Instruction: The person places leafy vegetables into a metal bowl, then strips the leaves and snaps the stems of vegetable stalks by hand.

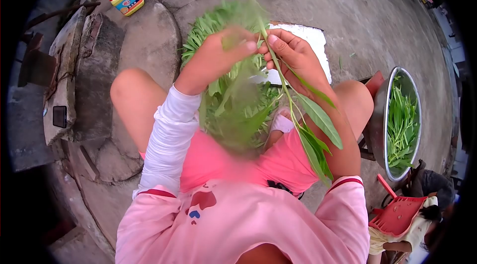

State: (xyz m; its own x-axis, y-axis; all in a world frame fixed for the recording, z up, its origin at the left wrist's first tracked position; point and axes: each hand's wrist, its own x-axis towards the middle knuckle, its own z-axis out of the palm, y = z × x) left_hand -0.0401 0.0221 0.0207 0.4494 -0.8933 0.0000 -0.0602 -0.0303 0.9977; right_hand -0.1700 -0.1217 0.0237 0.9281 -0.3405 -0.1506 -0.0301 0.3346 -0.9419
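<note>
My right hand [293,53] pinches a long leafy green stalk [281,73] between thumb and fingers. Its bare stem end points up and away, while the narrow leaves [320,120] hang down over my forearm. Close beside it, my left hand [223,53] has its fingers curled in, partly smeared by motion; a green patch shows at them, but what they hold is unclear. Beneath both hands lies a large heap of the same leafy greens [211,28], partly hidden by the hands and a green blur. A white board [315,45] lies partly under my right hand.
To the right stands a metal basin [392,90] holding picked greens [401,125]. A red plastic chair [400,214] and a person [415,234] are at lower right. At upper left are a yellow jug [127,0], stone blocks [94,75] and a phone-like dark object [59,116].
</note>
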